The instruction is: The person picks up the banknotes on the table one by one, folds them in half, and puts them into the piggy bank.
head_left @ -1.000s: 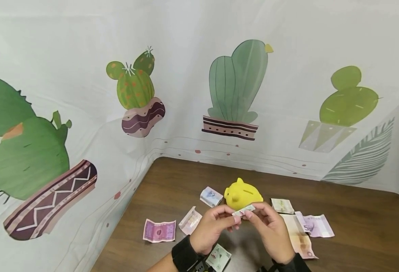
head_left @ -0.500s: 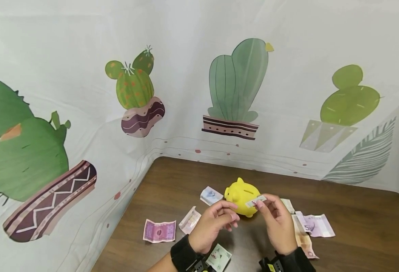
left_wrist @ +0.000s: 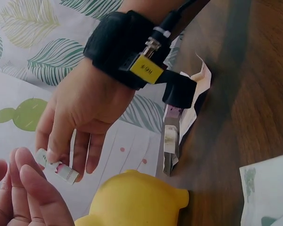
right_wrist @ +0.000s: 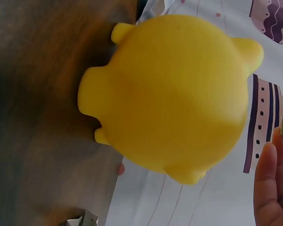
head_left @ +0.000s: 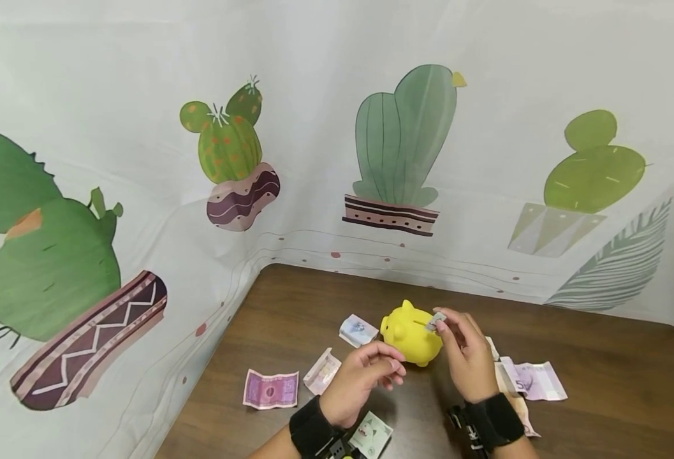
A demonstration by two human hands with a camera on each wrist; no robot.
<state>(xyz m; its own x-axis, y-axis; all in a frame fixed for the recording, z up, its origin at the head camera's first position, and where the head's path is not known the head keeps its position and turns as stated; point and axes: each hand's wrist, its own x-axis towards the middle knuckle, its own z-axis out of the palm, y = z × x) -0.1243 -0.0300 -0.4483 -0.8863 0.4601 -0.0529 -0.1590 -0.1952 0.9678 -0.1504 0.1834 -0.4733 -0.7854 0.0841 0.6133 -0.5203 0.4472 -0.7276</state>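
A yellow piggy bank (head_left: 412,339) stands on the table with a slot in its back. My right hand (head_left: 470,358) pinches a small folded banknote (head_left: 435,320) between thumb and fingers, and the note overlaps one end of the slot in the head view. In the left wrist view the same banknote (left_wrist: 61,171) shows pink and pale green print. At the front of the piggy bank is my left hand (head_left: 361,384), its fingers loosely bent and holding nothing. The right wrist view shows the piggy bank (right_wrist: 174,94) from close by, with my fingers at the right edge.
A purple banknote (head_left: 270,389), a pinkish folded note (head_left: 321,373) and a blue one (head_left: 358,331) lie left of the piggy bank. A green note (head_left: 370,435) lies near my left wrist. More notes, one purple (head_left: 534,380), lie at the right. A cactus-print cloth (head_left: 314,127) hangs behind the table.
Both hands held the folded banknote in front of the piggy bank; the left let go. My right hand has carried it up and back over the slot. The left hand has barely moved.
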